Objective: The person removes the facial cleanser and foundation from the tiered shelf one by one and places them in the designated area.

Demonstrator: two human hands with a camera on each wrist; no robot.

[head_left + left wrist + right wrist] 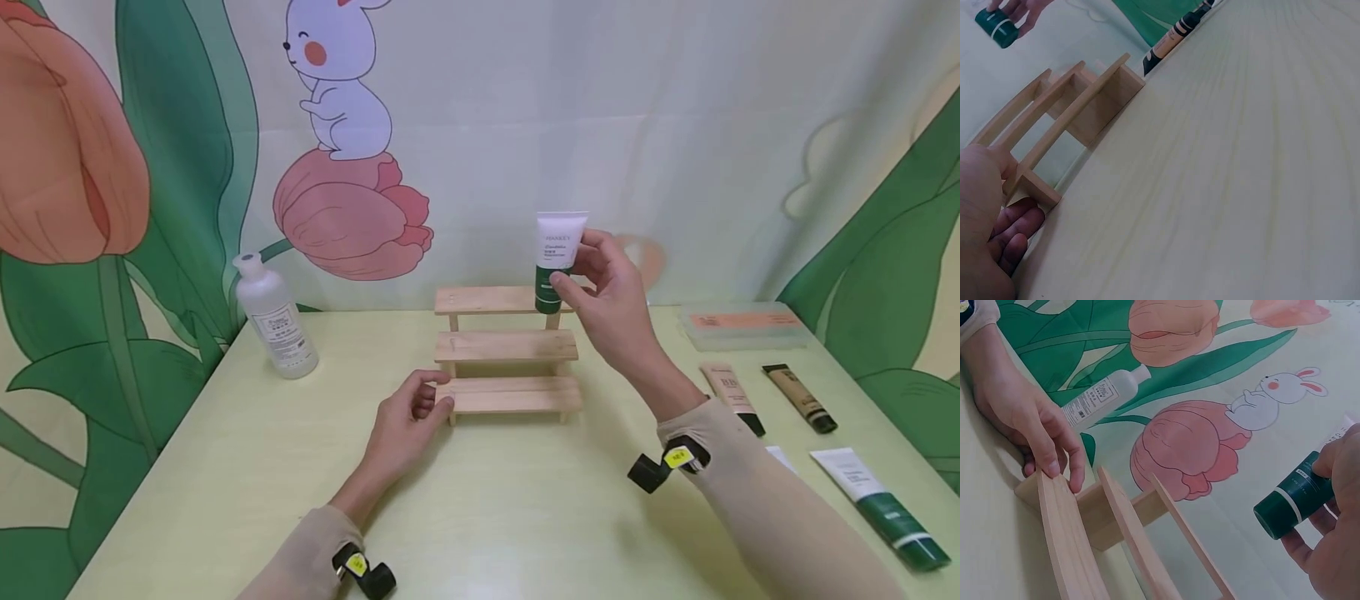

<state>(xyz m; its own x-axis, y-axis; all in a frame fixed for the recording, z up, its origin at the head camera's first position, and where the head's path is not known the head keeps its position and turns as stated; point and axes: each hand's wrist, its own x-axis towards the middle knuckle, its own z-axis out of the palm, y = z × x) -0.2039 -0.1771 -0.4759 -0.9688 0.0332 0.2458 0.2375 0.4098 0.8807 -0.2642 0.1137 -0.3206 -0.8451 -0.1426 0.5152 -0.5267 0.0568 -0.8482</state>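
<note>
A three-tier wooden display stand (506,346) stands on the table. At the left end of its lowest step, my left hand (408,421) pinches the board between thumb and index finger, as the right wrist view also shows. My right hand (618,308) holds a small white-and-green squeeze tube (558,242) above the right end of the top step, its green cap pointing down. In the right wrist view the tube's green part (1294,494) shows between thumb and fingers, apart from the stand. Part of its white end is out of that frame.
A white bottle (277,321) stands at the back left. On the right lie a clear plastic case (742,325), a pink tube (731,392), a gold tube (798,396) and a larger white-and-green tube (885,508). Another white item (782,457) is mostly hidden by the right sleeve.
</note>
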